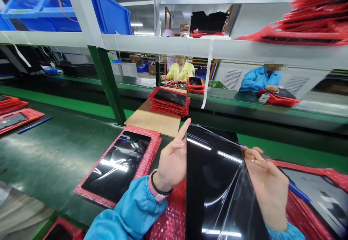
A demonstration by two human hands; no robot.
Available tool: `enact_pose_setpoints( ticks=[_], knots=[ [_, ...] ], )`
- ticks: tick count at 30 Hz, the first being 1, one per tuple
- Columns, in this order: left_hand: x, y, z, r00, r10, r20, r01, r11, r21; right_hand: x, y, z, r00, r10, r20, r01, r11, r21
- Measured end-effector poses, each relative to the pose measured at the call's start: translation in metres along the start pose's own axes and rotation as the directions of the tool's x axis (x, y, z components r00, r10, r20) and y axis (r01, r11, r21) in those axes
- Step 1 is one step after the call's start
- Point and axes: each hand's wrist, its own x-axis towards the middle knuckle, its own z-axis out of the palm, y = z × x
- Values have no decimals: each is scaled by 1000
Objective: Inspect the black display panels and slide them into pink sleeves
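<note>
A glossy black display panel (209, 182) stands tilted up before me. My left hand (172, 160) grips its left edge, index finger pointing up and the other fingers hidden behind. Clear protective film (236, 193) is creased and partly lifted along the panel's right side. My right hand (268, 182) pinches the film's edge, and a blue stick-like tool (299, 192) passes through the same hand. Red bubble wrap (170, 214) lies under the panel. To the left, another black panel (116, 167) rests on a red bubble-wrap bag (153, 149).
Wrapped panels (326, 182) are stacked at right, others on a wooden board (152, 118) ahead. A green post (108, 84) carries a shelf (163, 44) with blue bins (108, 12) and red packages (318, 19). A blue stick (34, 125) lies left. Two co-workers (181, 70) (261, 79) sit opposite.
</note>
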Motion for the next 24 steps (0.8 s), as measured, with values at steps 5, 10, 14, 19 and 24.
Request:
enact_pose_setpoints(
  ticks=[5, 10, 14, 19, 24],
  knots=[
    [4, -1, -3, 1000, -21, 10, 21, 1000, 4, -3, 1, 1, 965, 186, -187, -178, 982, 59],
    [3, -6, -14, 995, 97, -8, -96, 992, 81, -10, 5, 9, 888, 308, -342, -315, 948, 38],
    [-3, -8, -27, 993, 98, -65, -89, 988, 125, -15, 16, 13, 951, 209, -229, -240, 964, -118],
    [-9, -15, -40, 985, 85, -151, -43, 963, 265, -22, 39, 5, 976, 198, -86, -213, 954, -211],
    [-20, -19, -75, 972, 46, -229, 73, 871, 486, -27, 61, -21, 915, 333, -226, -377, 906, -192]
  ],
)
